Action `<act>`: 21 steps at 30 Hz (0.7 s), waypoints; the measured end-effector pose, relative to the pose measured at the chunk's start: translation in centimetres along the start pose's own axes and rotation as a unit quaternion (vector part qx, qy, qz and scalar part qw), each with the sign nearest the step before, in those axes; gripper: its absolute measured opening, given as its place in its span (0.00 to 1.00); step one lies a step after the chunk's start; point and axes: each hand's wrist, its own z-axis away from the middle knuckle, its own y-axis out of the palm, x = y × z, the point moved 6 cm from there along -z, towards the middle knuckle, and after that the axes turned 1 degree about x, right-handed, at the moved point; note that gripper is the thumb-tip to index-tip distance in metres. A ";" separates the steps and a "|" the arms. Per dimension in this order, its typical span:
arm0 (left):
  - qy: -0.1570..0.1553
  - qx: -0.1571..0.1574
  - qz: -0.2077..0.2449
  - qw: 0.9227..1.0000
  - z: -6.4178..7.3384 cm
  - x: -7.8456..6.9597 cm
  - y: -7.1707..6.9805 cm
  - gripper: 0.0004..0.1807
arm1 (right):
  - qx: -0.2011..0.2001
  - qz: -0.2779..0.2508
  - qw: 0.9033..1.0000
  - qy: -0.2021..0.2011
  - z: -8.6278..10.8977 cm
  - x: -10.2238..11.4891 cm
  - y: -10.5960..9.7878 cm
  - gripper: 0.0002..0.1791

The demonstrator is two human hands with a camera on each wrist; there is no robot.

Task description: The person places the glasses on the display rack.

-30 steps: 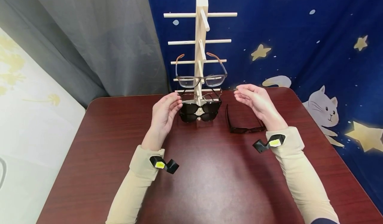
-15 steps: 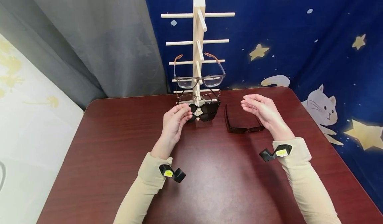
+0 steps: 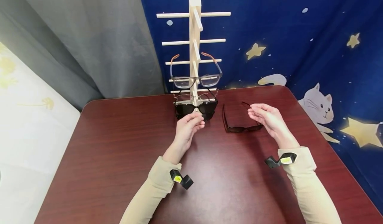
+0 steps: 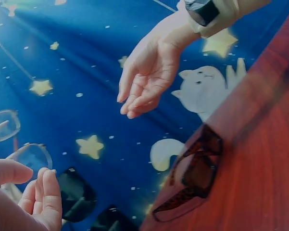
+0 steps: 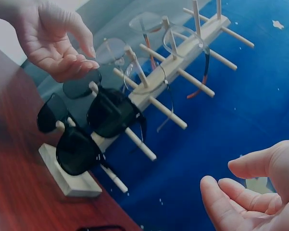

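My left hand (image 3: pixel 189 127) hovers in front of the sunglasses on a wooden display rack (image 3: pixel 194 21), fingers loosely bent and holding nothing. It overlaps the upper dark sunglasses (image 3: pixel 207 107) and hides much of the lower pair (image 3: pixel 207 117). Above these hang thin wire-rimmed glasses (image 3: pixel 182 98) and grey-framed eyeglasses (image 3: pixel 183 82) with orange temple tips. My right hand (image 3: pixel 268 119), thumb and fingers parted around nothing, is over the right side of tortoiseshell sunglasses (image 4: pixel 200 173) lying on the table, their temples unfolded. The right wrist view shows the rack's glasses and its block base (image 5: pixel 69 175).
The dark red table (image 3: pixel 125 144) reaches back to a blue curtain (image 3: pixel 239 24) printed with stars and a cat. Bare pegs (image 3: pixel 172 15) stick out at the top of the rack. A grey curtain (image 3: pixel 104 44) hangs at the left.
My left hand has moved right and down from beside the glasses to in front of the sunglasses. My right hand has drifted down and right, away from the rack.
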 end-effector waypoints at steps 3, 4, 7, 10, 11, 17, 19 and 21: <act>-0.004 0.012 -0.013 1.000 0.0 1.2 0.5 0.13 | -0.007 0.005 1.000 0.001 0.3 -0.4 -0.8 0.08; -0.006 0.014 -0.018 1.000 -0.1 1.7 0.6 0.14 | -0.010 0.008 1.000 0.001 0.4 -0.5 -1.1 0.08; -0.012 0.017 -0.030 0.999 -0.3 2.8 0.9 0.13 | -0.019 0.019 1.000 0.002 0.7 -0.7 -1.7 0.08; -0.018 0.016 -0.045 0.999 -0.4 3.6 1.1 0.13 | -0.030 0.030 0.999 0.004 0.9 -0.9 -2.4 0.08; -0.021 0.017 -0.050 0.998 -0.5 3.9 1.2 0.13 | -0.033 0.035 0.999 0.005 0.9 -1.1 -2.7 0.08; -0.037 0.025 -0.076 0.996 -0.8 5.3 1.8 0.15 | -0.048 0.090 0.995 -0.003 1.1 -1.9 -4.6 0.03; -0.042 0.030 -0.082 0.995 -0.9 5.8 2.0 0.15 | -0.045 0.101 0.994 -0.012 0.8 -2.4 -5.6 0.03; -0.042 0.034 -0.091 0.994 -1.1 6.3 2.2 0.15 | -0.057 0.121 0.991 -0.012 0.8 -2.6 -6.3 0.03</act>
